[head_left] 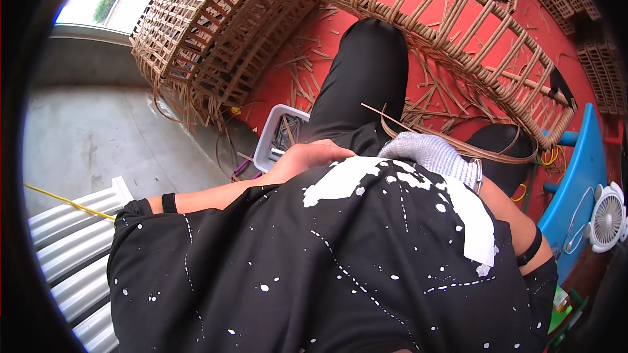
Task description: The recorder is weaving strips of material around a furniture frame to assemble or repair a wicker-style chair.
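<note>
My left hand (317, 153) is bare and lies low in front of my body. My dark shirt covers most of its fingers, so its grip is hidden. My right hand (432, 152) wears a pale grey knitted glove, its fingers curled down with their tips behind the shirt. A thin brown weaving strip (384, 114) and a wider curved strip (481, 153) run right behind the glove; whether it grips them does not show. Beyond my knees, a long openwork woven basket frame (451, 33) lies tilted, apart from both hands.
A stack of woven baskets (190, 33) stands far left. A white tub (264, 144) of dark metal pieces sits by my left hand. Strip offcuts litter the red floor covering (451, 101). At right are a blue plastic stool (584, 176) and a white fan (608, 218); a white slatted seat (75, 235) is left.
</note>
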Demonstrator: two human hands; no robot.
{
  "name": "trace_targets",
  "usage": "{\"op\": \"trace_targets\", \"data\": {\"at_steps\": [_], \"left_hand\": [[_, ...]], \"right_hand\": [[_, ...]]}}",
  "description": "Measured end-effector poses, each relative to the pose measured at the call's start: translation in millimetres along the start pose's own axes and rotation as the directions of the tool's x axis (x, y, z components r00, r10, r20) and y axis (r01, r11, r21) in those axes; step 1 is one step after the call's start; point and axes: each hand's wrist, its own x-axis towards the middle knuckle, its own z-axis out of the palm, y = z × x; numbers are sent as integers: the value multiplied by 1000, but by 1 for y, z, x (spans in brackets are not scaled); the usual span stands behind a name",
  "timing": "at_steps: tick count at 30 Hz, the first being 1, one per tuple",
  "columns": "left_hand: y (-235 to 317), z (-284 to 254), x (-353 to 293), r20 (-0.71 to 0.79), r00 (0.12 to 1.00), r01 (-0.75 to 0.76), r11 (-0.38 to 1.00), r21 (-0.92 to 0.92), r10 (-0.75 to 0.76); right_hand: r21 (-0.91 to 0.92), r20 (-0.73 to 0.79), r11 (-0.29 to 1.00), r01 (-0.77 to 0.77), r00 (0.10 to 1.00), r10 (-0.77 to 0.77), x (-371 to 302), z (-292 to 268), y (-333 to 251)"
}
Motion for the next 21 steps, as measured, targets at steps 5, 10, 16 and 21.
{"op": "trace_targets", "data": {"at_steps": [5,10,16,21], "left_hand": [[-9,-4,3,49,999,15,1000,-20,-14],[-16,0,-3,-18,999,-28,998,-53,27],[-31,-2,-2,-83,996,4,990,-144,-17],[-21,-2,-13,-390,815,109,775,-623,-428]], "right_hand": [[2,-25,997,-81,996,81,1,2,-9],[-46,-79,997,-54,996,50,1,7,-9],[101,-69,995,11,998,-4,-4,4,10],[279,-194,954,-115,966,173,-46,-5,22]]}}
